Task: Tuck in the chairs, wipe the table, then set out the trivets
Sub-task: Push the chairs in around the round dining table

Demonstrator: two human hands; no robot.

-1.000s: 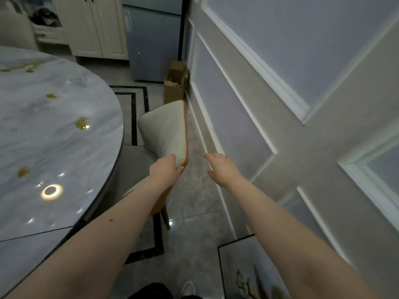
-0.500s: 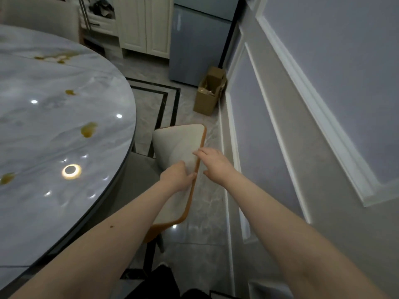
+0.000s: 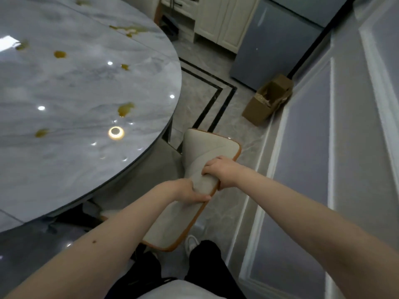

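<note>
both hands are gripping the top rail of 1 chair's backrest [image 3: 207, 147]. the left hand [image 3: 185, 190] is wrapping round the rail from the table side, thumb lying along the cream upholstery, fingers hidden behind it. the right hand [image 3: 222, 171] is clamping the same rail from the wall side, fingers curled over the top, just beside the left; the 2 hands are nearly touching. nothing else is being held.

the chair is standing at the right edge of the round marble table [image 3: 90, 87], backrest angled, seat sitting partly under the tabletop's rim. judgement: step 1, tucking in the chairs, is under way and this chair is not yet fully in. how many other chairs are needing a push cannot be told from this view.

the tabletop is carrying several yellow-brown spills [image 3: 125, 108], scattered from the far edge to the near right edge, so wiping is looking not yet started. no cloth and no trivets are showing anywhere in view, so steps 2 and 3 are both remaining.

beyond the chair, a cardboard box [image 3: 267, 102] is sitting on the floor against the panelled wall [image 3: 313, 147].
</note>
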